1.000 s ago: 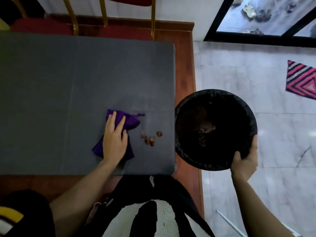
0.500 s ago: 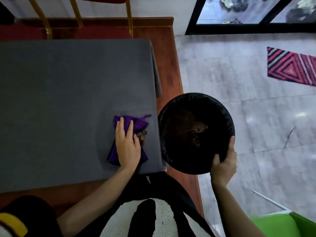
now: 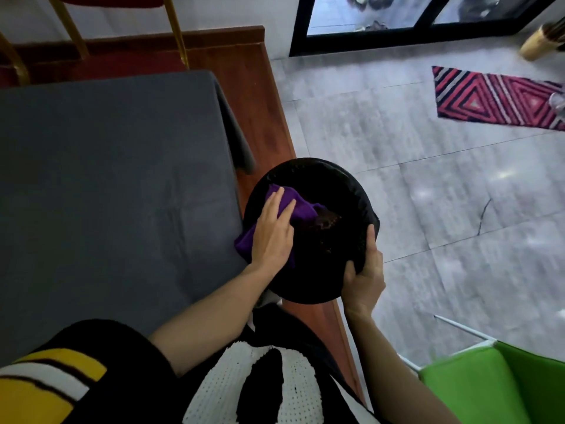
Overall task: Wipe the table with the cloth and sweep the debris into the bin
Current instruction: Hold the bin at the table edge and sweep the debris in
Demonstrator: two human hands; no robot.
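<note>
We see the left hand (image 3: 273, 237) press flat on the cloth (image 3: 301, 206) over the worktop (image 3: 116, 179) edge and bin (image 3: 348, 191) rim; the right hand (image 3: 363, 275) grips that rim.

From my feed I see a grey tiled floor (image 3: 397, 142) filling the right side, with a thin dark crack in one tile. A red patterned mat (image 3: 495, 99) with nested triangles lies on it near the top right. A bright green chair (image 3: 489, 390) with a white frame sits at the bottom right corner. Along the top runs a black-framed glass door (image 3: 397, 22), and just beside its right end a pale cylindrical thing (image 3: 541, 41) leans, too blurred for me to identify. Gold chair legs (image 3: 177, 29) with red seats stand on a reddish-brown wooden floor strip (image 3: 260, 96) at the top left.
</note>
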